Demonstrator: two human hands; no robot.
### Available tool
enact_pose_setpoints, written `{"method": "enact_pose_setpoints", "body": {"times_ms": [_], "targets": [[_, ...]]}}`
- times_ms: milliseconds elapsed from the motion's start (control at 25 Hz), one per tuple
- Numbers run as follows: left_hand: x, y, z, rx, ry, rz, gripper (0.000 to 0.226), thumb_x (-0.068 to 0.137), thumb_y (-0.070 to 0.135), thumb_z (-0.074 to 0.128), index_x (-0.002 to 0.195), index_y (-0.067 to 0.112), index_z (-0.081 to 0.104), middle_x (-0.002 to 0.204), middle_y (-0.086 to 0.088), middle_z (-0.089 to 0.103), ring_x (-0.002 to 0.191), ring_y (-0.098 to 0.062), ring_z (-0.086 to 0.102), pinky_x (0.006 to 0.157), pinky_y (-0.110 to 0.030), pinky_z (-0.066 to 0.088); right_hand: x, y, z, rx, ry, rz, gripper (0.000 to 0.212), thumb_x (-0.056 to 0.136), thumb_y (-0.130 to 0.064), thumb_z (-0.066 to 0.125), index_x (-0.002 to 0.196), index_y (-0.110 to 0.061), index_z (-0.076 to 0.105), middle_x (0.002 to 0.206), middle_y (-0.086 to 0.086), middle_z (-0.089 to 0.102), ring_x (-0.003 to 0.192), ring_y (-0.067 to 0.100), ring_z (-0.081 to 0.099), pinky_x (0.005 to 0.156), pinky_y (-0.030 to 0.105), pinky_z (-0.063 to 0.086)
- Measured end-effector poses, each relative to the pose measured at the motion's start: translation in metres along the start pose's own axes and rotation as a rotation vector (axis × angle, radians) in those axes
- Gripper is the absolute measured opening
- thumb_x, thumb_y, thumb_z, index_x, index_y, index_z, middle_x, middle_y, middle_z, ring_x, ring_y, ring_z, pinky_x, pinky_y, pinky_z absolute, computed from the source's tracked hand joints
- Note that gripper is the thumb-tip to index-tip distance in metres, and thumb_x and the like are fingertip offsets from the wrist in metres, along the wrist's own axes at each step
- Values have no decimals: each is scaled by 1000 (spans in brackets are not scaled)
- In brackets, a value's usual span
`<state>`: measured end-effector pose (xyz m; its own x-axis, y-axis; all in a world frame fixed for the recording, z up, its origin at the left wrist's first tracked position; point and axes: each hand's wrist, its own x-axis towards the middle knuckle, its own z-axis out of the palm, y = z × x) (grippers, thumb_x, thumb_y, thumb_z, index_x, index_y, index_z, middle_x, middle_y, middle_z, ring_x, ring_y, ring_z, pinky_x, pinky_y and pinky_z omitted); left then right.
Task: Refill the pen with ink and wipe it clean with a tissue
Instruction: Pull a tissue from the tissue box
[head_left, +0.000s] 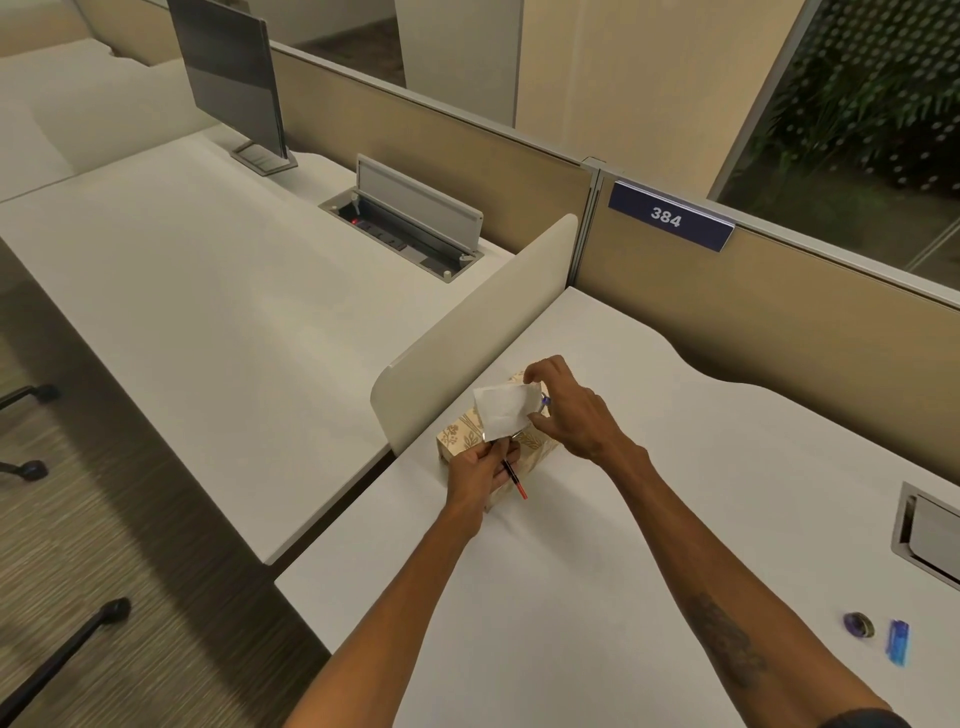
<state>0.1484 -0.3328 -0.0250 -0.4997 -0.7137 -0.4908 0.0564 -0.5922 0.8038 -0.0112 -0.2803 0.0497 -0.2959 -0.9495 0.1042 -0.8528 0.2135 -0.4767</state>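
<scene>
forward, left hand (475, 470) grips pen (515, 479), right hand (571, 415) pinches tissue (504, 408)

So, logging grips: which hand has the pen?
The left hand, gripping the red-and-black pen low over the box; the right hand pinches the tissue.

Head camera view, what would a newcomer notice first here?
Mid-desk, the right hand pinches a white tissue over a patterned tissue box, while the left hand, just nearer, grips a red-tipped pen. On the partition behind, a blue sign reads 384.
</scene>
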Motion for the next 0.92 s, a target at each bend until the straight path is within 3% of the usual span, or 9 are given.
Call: {"method": "enact_pose_setpoints", "body": {"times_ms": [120, 280, 400, 480, 560, 640, 800, 920], "targets": [[0, 0, 1, 0, -16, -7, 29, 93, 19, 67, 119, 6, 68, 111, -8, 75, 100, -16, 73, 75, -23, 60, -9, 2, 10, 30, 107, -27, 67, 78, -21, 77, 130, -31, 36, 140, -8, 29, 77, 10, 59, 49, 28, 53], [0, 0, -1, 2, -15, -2, 30, 93, 20, 67, 120, 6, 68, 111, -8, 75, 102, -17, 73, 79, -25, 60, -27, 12, 31, -39, 164, 7, 60, 81, -32, 76, 125, -29, 36, 135, -4, 34, 71, 11, 57, 45, 33, 52], [0, -1, -2, 14, -37, -2, 30, 94, 21, 66, 120, 7, 68, 111, -8, 75, 103, -17, 72, 80, -25, 60, -28, 11, 42, -119, 143, 95, 56, 83, -42, 72, 126, -31, 38, 138, -4, 34, 80, 17, 60, 49, 31, 52], [0, -1, -1, 10, -34, -8, 28, 94, 19, 65, 118, 6, 67, 111, -10, 75, 102, -17, 73, 78, -24, 60, -20, 5, 46, -131, 184, 155, 45, 87, -44, 65, 127, -34, 45, 145, -5, 37, 86, 19, 63, 54, 34, 54], [0, 0, 0, -4, -20, -13, 26, 94, 16, 66, 117, 4, 67, 109, -10, 75, 98, -17, 73, 78, -25, 60, -14, 1, 51, -111, 245, 208, 25, 94, -41, 57, 117, -33, 58, 147, -4, 43, 84, 23, 67, 56, 32, 53], [0, 1, 1, -13, -10, -16, 21, 93, 14, 66, 112, 5, 69, 106, -9, 75, 94, -17, 74, 78, -25, 61, -9, 1, 53, -63, 285, 252, 17, 97, -36, 54, 110, -31, 63, 144, -6, 50, 90, 25, 69, 60, 32, 53], [-1, 0, 0, 5, -20, -12, 24, 94, 17, 66, 115, 5, 68, 109, -9, 75, 98, -18, 74, 81, -27, 60, -6, -3, 53, -39, 146, 286, 49, 91, -24, 58, 137, -31, 43, 153, -9, 37, 99, 28, 66, 69, 39, 55], [-2, 0, -1, 36, -23, -2, 21, 94, 20, 65, 114, 13, 68, 110, -6, 75, 102, -20, 73, 86, -31, 60, -3, -9, 54, -87, 63, 317, 62, 88, -34, 60, 144, -33, 32, 158, -5, 28, 107, 31, 62, 76, 45, 53]]}}
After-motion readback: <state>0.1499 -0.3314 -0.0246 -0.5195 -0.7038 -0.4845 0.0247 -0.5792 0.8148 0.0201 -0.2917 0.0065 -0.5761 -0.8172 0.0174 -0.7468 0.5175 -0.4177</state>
